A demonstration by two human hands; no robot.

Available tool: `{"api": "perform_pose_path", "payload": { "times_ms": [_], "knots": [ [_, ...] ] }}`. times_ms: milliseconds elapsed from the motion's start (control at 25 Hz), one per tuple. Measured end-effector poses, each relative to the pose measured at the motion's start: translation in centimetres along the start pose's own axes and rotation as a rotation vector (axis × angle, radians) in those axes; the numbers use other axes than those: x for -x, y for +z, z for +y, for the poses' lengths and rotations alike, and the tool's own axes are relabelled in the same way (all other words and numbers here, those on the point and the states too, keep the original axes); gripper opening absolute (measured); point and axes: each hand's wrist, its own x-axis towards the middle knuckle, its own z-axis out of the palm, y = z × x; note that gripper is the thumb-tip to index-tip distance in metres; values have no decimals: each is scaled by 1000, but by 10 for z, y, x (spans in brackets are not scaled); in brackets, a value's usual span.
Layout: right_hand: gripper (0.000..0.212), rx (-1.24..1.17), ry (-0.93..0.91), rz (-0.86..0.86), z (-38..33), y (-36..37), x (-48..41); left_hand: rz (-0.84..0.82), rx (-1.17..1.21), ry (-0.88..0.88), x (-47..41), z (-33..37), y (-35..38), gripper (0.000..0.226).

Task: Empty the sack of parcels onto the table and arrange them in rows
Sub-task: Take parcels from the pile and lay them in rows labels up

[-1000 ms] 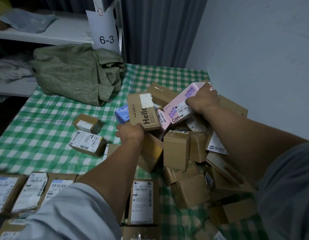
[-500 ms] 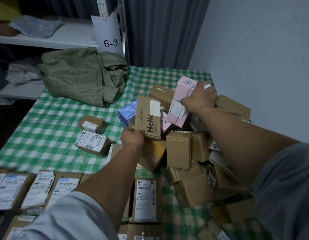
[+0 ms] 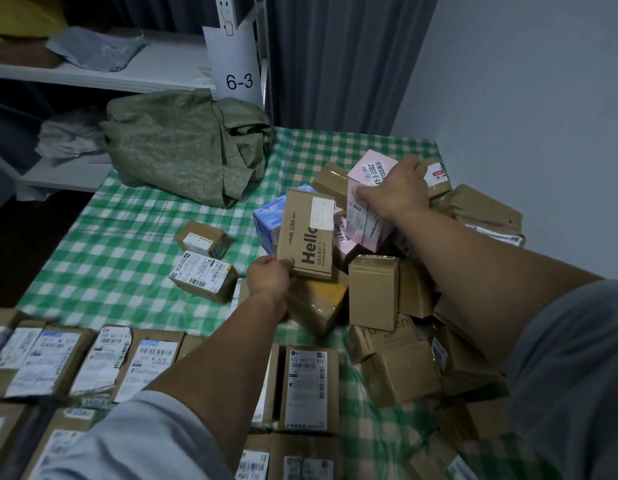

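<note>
The heap of parcels (image 3: pixel 404 306) at centre right is loosely stacked, with several boxes standing on end and leaning on one another. Both boxes in hand sit at its top, so drawing them away could, I judge, let their neighbours slide. The blue box (image 3: pixel 266 220) just behind the "Hello" box (image 3: pixel 309 237) and the upright brown box (image 3: pixel 373 292) below it look likeliest to topple. A tumbling box could also roll into the two loose parcels (image 3: pixel 203 275) at centre left. The "Hello" box is held only at its lower left corner, so it may swing or slip out.

The left grip (image 3: pixel 271 275) is clamped on that lower corner, thumb across the box's edge, the other fingers hidden underneath. The right grip (image 3: pixel 395 194) is curled over the pink box (image 3: pixel 368 216), which stands tilted above the heap, with fingers wrapped onto its labelled face. The green sack (image 3: pixel 182 147) lies collapsed at the upper left of the worktop (image 3: pixel 110 244). The rows of parcels (image 3: pixel 92 358) fill the lower left of the frame.
</note>
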Motion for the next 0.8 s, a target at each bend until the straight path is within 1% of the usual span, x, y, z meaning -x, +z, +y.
{"api": "perform_pose_path", "payload": {
  "times_ms": [80, 240, 360, 440, 520, 640, 720, 800],
  "knots": [
    [97, -8, -26, 8, -3, 0, 5, -17, 25, -23, 0, 2, -2, 2],
    [98, -40, -76, 63, -9, -8, 21, -28, 165, -99, 9, 8, -9, 13],
    [99, -62, -73, 80, -14, -24, 33, -119, 296, -136, 24, 10, -17, 27],
    [96, -90, -41, 89, -19, -36, 44, -168, 357, -156, 38, 13, -20, 28],
    [95, -95, -15, 93, -23, -44, 58, -246, 345, -165, 52, 17, -22, 32],
    [101, -109, 21, 93, -20, -54, 81, -369, 221, -152, 75, 19, -23, 38],
    [101, -117, 48, 103, -15, -61, 97, -420, 152, -153, 91, 20, -22, 37],
    [102, -96, 57, 105, -10, -68, 114, -484, 80, -162, 109, 21, -22, 31]
  ]
}}
